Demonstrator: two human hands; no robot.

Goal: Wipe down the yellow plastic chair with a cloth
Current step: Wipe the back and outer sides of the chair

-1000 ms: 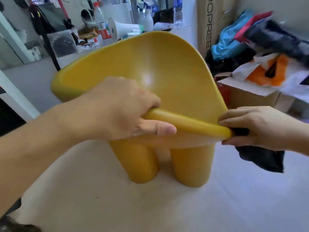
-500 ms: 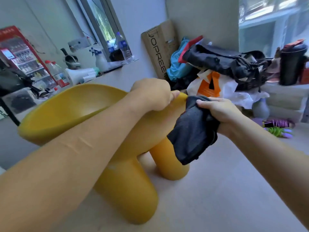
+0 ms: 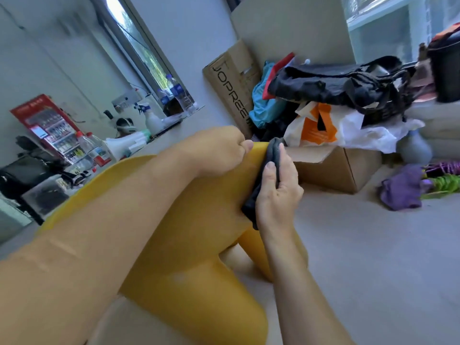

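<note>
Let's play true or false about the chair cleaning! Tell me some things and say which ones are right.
1. The right hand presses a dark cloth against the yellow chair. True.
2. The left hand is holding a spray bottle. False: it grips the chair's edge.
3. The cloth is white. False: it is black.
4. A cardboard box sits on the floor behind the chair. True.
5. The purple cloth lies on the chair. False: it lies on the floor.

only thing we can actually read is "JOPREE" in black letters down the side of the tall cardboard box (image 3: pixel 230 80), the red cabinet's (image 3: pixel 47 125) lettering is too blurry
</note>
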